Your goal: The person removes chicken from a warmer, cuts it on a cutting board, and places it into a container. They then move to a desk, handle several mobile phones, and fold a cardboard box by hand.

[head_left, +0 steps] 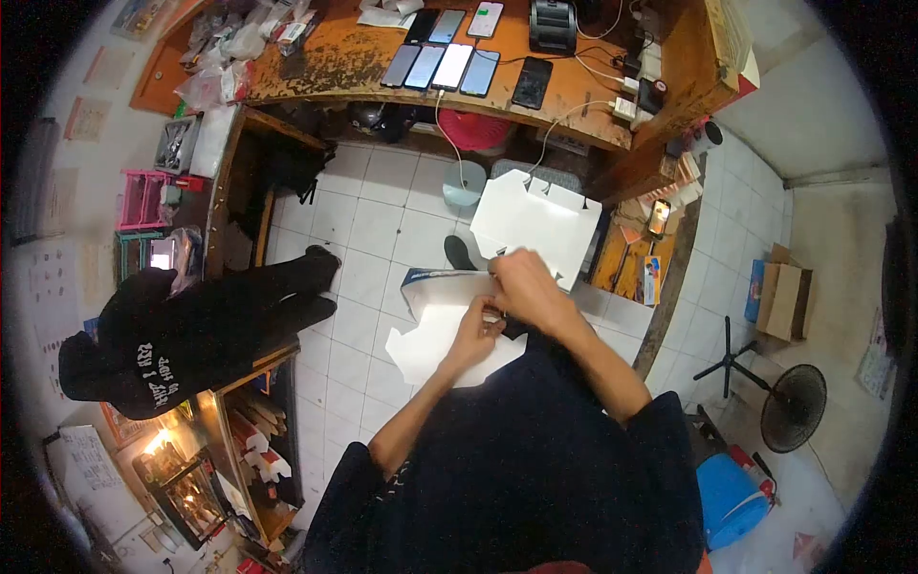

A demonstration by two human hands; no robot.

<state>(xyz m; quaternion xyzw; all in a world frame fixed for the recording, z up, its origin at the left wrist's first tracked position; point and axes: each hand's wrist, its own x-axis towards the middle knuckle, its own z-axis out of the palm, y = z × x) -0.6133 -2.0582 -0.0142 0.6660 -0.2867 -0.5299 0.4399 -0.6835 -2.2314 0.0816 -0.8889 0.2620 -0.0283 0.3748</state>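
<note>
A partly unfolded cardboard box is in front of my body, white inside, with cut tabs along its far edges. One panel stands up and shows a blue printed outer side; a lower white flap spreads to the left. My left hand has its fingers curled in at the middle of the box, by the fold. Just above and to the right, my right hand is closed on the box's edge, its fingertips partly hidden. The two hands nearly touch.
Several phones lie on a worn orange counter ahead, with white charging cables. A person in black leans at a shelf on the left. At right are a fan, an open carton and a blue bin.
</note>
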